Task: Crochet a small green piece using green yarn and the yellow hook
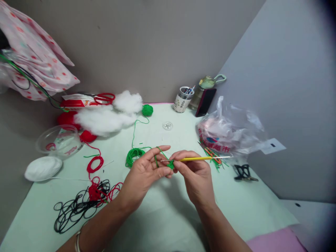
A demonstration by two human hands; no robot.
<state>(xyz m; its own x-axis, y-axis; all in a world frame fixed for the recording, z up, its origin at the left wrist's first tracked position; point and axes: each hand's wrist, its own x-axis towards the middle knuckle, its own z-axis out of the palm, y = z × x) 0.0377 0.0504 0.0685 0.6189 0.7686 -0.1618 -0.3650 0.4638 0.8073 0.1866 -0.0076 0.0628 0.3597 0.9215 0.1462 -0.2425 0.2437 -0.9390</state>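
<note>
My left hand (152, 166) pinches a small green crochet piece (170, 164) between thumb and fingers, with green yarn looped over its raised index finger. A crochet hook (196, 159) with a yellow handle lies in my right hand (195, 171), its metal tip pointing left across the fingers of my left hand. My right fingertips meet the edge of the green piece. Just left of the hands rests a coil of green yarn (132, 157), and a strand runs back to a green yarn ball (147, 110). Fingers partly hide the crochet piece.
To the left are a white yarn ball (44, 168), a plastic bowl (59, 141), tangled black cord (75, 210), red yarn (95, 164), white stuffing (105, 120) and red scissors (105, 98). Rightward stand a pen can (183, 99), a phone (206, 102), a plastic bag (225, 129) and a black clip (244, 172).
</note>
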